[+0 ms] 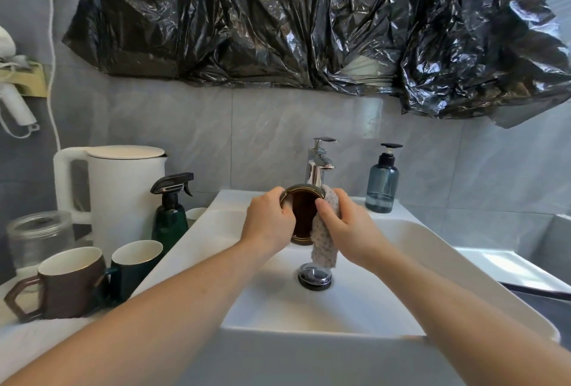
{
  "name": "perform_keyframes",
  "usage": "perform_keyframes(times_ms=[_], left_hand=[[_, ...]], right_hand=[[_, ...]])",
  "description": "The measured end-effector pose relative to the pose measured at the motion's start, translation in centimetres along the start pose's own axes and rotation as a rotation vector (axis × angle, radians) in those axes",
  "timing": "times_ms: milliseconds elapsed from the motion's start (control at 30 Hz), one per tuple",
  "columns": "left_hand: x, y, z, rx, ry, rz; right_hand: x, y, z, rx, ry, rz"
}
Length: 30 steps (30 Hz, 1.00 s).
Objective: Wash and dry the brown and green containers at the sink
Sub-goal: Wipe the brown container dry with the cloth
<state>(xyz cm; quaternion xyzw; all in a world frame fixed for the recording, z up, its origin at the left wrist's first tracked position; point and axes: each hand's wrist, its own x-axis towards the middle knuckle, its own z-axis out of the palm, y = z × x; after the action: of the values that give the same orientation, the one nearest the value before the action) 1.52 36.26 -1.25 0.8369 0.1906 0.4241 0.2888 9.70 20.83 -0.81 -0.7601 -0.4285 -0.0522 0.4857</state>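
Above the white sink, under the chrome tap, I hold a round brown container with a gold rim, its opening tilted toward me. My left hand grips its left rim and side. My right hand pinches a pale dotted cloth against the container's right rim, and the cloth's end hangs down toward the drain. A brown mug and a dark green mug stand on the counter at the left.
Left of the sink stand a white kettle, a dark green spray bottle and a clear glass jar. A blue soap dispenser sits at the sink's back right. Black plastic sheeting covers the wall above.
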Motion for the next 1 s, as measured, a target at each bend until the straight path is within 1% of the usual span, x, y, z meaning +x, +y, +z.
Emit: perform_keyframes(times_ms=[67, 133, 233, 333, 400, 467, 567, 600, 667, 733, 800, 867, 1000], left_hand=[[-0.1, 0.3, 0.3, 0.005, -0.068, 0.005], [-0.2, 0.7, 0.3, 0.011, -0.091, 0.033], [-0.2, 0.9, -0.1, 0.007, -0.074, 0.105], [-0.2, 0.8, -0.3, 0.020, -0.014, 0.127], [-0.1, 0.7, -0.3, 0.000, 0.054, 0.089], [0.1, 0.5, -0.5, -0.020, 0.119, 0.039], [0.4, 0.0, -1.0, -0.031, 0.158, -0.006], [0.5, -0.2, -1.1, -0.027, 0.143, -0.002], [0.4, -0.1, -1.1, 0.003, 0.071, 0.046], [-0.1, 0.4, -0.6, 0.065, -0.018, 0.152], [-0.6, 0.9, -0.1, 0.117, -0.064, 0.225], [-0.6, 1.0, 0.1, 0.124, -0.045, 0.202], [-0.4, 0.5, -0.1, 0.124, 0.016, 0.096]], right_hand=[[0.1, -0.2, -0.2, -0.017, 0.027, -0.040], [0.1, -0.2, -0.4, -0.069, 0.033, -0.083], [-0.1, -0.4, -0.3, -0.136, 0.051, -0.150], [-0.1, -0.6, -0.3, -0.083, 0.073, -0.166], [0.0, -0.7, -0.2, -0.027, 0.051, -0.143], [0.2, -0.4, 0.0, -0.003, 0.003, -0.073], [0.2, 0.4, 0.1, -0.005, -0.091, 0.034], [0.1, 0.5, 0.1, -0.008, -0.102, 0.029], [0.0, 0.4, 0.0, -0.018, -0.073, -0.031], [-0.1, -0.2, 0.0, -0.069, -0.028, -0.117], [0.0, -0.3, 0.1, -0.105, -0.020, -0.164], [0.0, -0.3, 0.2, -0.098, -0.025, -0.133], [0.1, -0.3, 0.1, -0.073, -0.050, -0.038]])
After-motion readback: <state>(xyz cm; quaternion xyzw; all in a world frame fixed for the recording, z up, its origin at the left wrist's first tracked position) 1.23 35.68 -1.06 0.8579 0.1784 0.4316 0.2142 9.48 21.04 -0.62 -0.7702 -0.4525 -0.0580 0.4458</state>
